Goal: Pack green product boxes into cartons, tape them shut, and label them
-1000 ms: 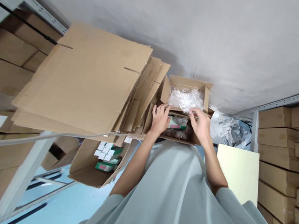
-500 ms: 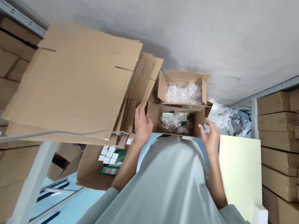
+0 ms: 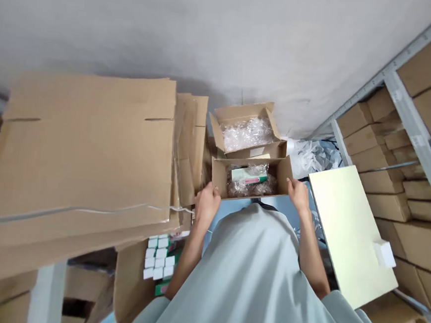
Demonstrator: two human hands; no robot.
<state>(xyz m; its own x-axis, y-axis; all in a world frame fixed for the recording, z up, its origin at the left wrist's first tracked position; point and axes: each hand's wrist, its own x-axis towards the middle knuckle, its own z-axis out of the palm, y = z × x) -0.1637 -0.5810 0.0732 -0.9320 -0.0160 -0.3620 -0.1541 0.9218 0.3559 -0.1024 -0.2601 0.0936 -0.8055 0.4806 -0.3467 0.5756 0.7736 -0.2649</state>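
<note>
An open cardboard box (image 3: 220,178) is in front of me, held at its two ends. My left hand (image 3: 208,200) is closed on its near left corner. My right hand (image 3: 298,193) grips its right end, fingers at the upper edge. Inside lie a white and green carton (image 3: 245,174) and crumpled clear bubble wrap (image 3: 238,188). Behind it stands a second open box (image 3: 237,112), filled with bubble wrap (image 3: 247,132).
Flattened cardboard sheets (image 3: 89,156) are stacked at the left, a grey cord (image 3: 99,210) across them. Below, a carton (image 3: 131,279) holds several small white-ended boxes (image 3: 160,256). A pale yellow board (image 3: 348,231) is at right, beside shelves of boxes (image 3: 387,200).
Both hands, which were apart from the box ends, have closed on them. The box now stands a little apart from the one behind, and the view has turned.
</note>
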